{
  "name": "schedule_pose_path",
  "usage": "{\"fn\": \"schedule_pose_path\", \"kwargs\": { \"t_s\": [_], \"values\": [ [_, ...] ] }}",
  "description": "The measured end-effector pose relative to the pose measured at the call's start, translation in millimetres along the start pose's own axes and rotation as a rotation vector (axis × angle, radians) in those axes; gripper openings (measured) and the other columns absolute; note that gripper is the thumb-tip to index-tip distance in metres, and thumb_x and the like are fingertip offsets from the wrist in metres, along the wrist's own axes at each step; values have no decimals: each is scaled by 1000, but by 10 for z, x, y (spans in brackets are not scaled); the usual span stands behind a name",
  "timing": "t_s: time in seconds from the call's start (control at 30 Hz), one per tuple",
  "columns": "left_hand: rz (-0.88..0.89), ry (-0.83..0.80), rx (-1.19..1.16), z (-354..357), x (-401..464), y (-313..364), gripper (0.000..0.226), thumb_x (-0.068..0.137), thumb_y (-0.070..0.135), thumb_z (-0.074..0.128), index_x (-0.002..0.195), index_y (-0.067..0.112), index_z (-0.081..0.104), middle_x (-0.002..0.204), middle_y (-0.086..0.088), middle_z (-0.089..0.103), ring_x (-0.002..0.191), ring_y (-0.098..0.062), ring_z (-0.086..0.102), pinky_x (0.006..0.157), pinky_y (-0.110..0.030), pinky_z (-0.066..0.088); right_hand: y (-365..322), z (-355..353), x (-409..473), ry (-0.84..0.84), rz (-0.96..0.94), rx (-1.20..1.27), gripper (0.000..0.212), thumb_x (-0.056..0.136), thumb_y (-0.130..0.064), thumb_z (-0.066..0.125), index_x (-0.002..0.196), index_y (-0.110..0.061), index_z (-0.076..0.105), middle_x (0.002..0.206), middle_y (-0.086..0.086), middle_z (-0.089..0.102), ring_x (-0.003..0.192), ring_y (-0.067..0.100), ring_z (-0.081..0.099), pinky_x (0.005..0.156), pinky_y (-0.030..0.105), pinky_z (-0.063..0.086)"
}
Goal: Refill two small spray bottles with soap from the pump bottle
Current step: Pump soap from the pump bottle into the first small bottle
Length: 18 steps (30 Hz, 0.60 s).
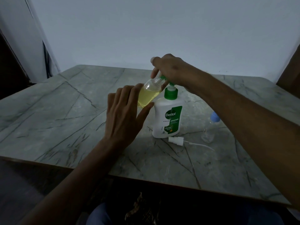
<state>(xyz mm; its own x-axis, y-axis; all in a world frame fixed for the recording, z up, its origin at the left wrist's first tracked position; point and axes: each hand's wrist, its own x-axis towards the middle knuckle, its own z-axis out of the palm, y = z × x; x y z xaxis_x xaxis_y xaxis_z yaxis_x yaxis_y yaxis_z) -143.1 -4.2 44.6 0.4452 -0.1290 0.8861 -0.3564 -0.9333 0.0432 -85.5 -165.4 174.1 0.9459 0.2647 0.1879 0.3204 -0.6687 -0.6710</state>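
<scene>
A white Dettol pump bottle (168, 117) with a green pump head stands mid-table. My left hand (125, 112) holds a small clear spray bottle (148, 95), tilted, its open neck up against the green nozzle; yellow soap fills most of it. My right hand (168, 70) rests on top of the pump head, fingers curled over it. A white sprayer cap with its dip tube (176, 141) lies on the table in front of the pump bottle. A second small clear spray bottle with a blue cap (210, 127) stands to the right, partly behind my right forearm.
The grey marbled table (65, 114) has its front edge close to me and a pale wall behind it. A dark chair back or frame (290, 69) shows at the far right. My lap is below the table edge.
</scene>
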Motion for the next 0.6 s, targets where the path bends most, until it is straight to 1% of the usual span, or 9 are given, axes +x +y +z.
{"fn": "schedule_pose_path", "kwargs": {
  "t_s": [0.07, 0.13, 0.23, 0.3, 0.43, 0.53, 0.6],
  "values": [
    [9, -3, 4, 7, -4, -1, 56, 98, 45, 59, 135, 3, 55, 119, -22, 64, 104, -26, 46, 86, -34, 34, 31, 27, 1, 2, 21, 21, 47, 102, -46, 38, 116, -12, 67, 106, 4, 69, 86, 22, 70, 90, 41, 55],
    [10, -10, 4, 10, -7, -1, 56, 98, 44, 59, 135, 3, 55, 119, -22, 64, 104, -26, 46, 86, -34, 33, 36, 36, -8, 2, 35, 20, 48, 101, -47, 38, 117, -12, 66, 109, 7, 68, 94, 27, 69, 96, 46, 55],
    [9, -11, -1, 3, -4, -9, 56, 98, 44, 59, 135, 3, 55, 120, -22, 63, 104, -26, 46, 86, -34, 33, -11, 23, -19, 0, 22, -11, 47, 103, -46, 37, 118, -10, 64, 111, 9, 68, 93, 28, 69, 94, 47, 56],
    [5, -9, -1, -4, -1, -11, 57, 97, 45, 59, 135, 3, 55, 119, -23, 63, 104, -26, 47, 86, -34, 33, -33, 8, -18, -10, 12, -23, 47, 105, -46, 35, 118, -10, 63, 110, 8, 68, 89, 25, 70, 93, 45, 56],
    [3, -1, -2, 3, 0, -10, 57, 97, 46, 59, 135, 3, 54, 119, -22, 64, 103, -25, 47, 85, -33, 34, -28, -3, 2, -16, 21, -21, 46, 102, -47, 36, 113, -13, 66, 109, 6, 68, 95, 27, 68, 93, 44, 54],
    [7, 0, -1, 1, -1, -9, 56, 98, 45, 59, 135, 3, 55, 119, -21, 64, 104, -26, 47, 86, -34, 34, -9, 25, 0, -19, 42, 12, 47, 99, -49, 38, 114, -14, 67, 109, 6, 67, 95, 26, 67, 94, 46, 55],
    [3, -9, -1, -3, 1, -7, 56, 98, 45, 59, 136, 3, 57, 120, -21, 64, 104, -25, 47, 85, -33, 33, 9, 40, -16, -29, 54, 12, 47, 101, -49, 38, 116, -14, 66, 110, 6, 65, 95, 25, 66, 93, 45, 55]
  ]
}}
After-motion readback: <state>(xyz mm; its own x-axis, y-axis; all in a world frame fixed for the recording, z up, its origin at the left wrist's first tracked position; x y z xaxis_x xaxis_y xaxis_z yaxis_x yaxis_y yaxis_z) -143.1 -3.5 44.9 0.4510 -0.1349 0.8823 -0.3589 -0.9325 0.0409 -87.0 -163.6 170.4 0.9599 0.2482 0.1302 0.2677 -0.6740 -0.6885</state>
